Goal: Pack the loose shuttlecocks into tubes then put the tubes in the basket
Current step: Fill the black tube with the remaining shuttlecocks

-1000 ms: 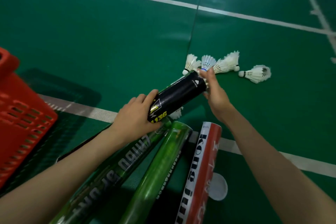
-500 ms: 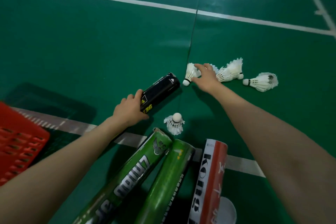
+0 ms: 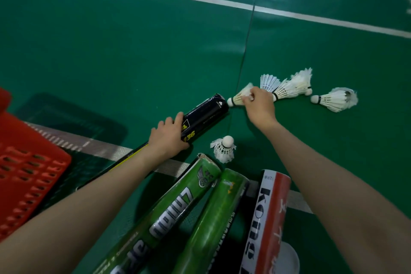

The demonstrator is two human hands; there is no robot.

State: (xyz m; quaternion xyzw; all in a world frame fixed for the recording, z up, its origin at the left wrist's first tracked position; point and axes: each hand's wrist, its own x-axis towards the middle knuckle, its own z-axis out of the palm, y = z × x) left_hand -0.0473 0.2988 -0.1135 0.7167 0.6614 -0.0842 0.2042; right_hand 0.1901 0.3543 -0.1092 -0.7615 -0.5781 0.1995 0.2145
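- Black tube (image 3: 203, 115): lies slanted on the green court floor (image 3: 133, 55); the left hand (image 3: 168, 138) is wrapped around its near end.
- Right hand (image 3: 259, 107): just past the black tube's far end, fingertips pinched on the feathers of a white shuttlecock (image 3: 239, 97), whose cork nearly touches the tube's mouth.
- Loose shuttlecocks: two overlapping (image 3: 287, 87) and one apart (image 3: 333, 100), beyond the black tube to its right; one standing cork-up (image 3: 223, 149), nearer the viewer.
- Two green tubes (image 3: 178, 211) and a red-and-white tube (image 3: 270, 218): nearer than the black tube.
- Red basket (image 3: 29, 173): left of the black tube.

Green court floor (image 3: 133, 55) — shuttlecocks (image 3: 333, 100), tubes (image 3: 213, 218)
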